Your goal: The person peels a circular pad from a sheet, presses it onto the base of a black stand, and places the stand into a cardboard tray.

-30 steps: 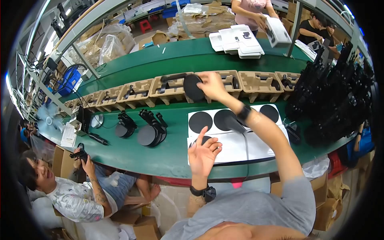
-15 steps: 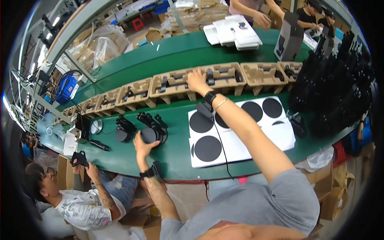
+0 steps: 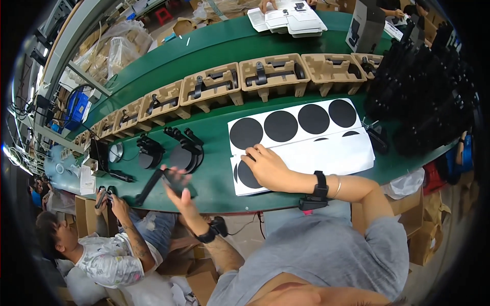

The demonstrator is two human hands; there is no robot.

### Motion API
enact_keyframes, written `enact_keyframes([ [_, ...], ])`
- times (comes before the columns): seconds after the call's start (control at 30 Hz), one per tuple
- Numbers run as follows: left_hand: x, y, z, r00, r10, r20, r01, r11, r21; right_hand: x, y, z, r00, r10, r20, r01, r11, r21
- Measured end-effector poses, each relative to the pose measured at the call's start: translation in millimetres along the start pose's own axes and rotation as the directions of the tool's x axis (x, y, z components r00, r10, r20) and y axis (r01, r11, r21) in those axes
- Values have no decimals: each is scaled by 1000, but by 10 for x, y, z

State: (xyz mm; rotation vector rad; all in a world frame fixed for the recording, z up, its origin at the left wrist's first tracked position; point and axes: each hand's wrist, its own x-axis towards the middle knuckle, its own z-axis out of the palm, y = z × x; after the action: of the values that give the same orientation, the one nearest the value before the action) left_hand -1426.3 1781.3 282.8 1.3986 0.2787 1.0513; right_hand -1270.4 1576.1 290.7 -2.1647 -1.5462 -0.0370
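Since the earlier frames the right hand [image 3: 268,166] has come back from the far cardboard trays [image 3: 268,71] and now lies on the near white sheet [image 3: 316,158], while the left hand [image 3: 176,191] has lifted away from the cluster of black parts and holds a black piece over the near edge of the green desk [image 3: 214,191]. That black piece [image 3: 173,178], a flat dark shape whose exact form is hard to tell, sits between the left fingers [image 3: 171,171], which are curled around it, with a long black arm [image 3: 148,186] of it slanting down to the left. The right fingers [image 3: 250,153] are bent and pressed together at the upper edge of a black disc [image 3: 247,176] on the near sheet, touching the paper there; whether they pinch the disc's rim cannot be told. Just beyond lies a second white sheet [image 3: 255,120] bearing four black discs [image 3: 280,126] in a row. Left of the sheets, round black stands [image 3: 181,155] lie grouped on the desk, near the left hand. Along the far side runs the row of trays, each with black parts in its hollows. Stacked white booklets [image 3: 291,20] lie at the far edge, and a dark heap of black gear [image 3: 423,92] fills the right. At near left a seated person [image 3: 107,250] holds a small device below the desk.
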Motion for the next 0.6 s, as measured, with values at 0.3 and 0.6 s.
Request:
enact_keyframes([
  [0.3,-139,-97,274,715,-432,550,582,804,-125,29,-38,170,993,-34,-116,34,999,-4],
  [0.6,-21,-125,26,598,-585,548,611,775,160,111,-117,231,985,-26,-170,38,997,72],
])
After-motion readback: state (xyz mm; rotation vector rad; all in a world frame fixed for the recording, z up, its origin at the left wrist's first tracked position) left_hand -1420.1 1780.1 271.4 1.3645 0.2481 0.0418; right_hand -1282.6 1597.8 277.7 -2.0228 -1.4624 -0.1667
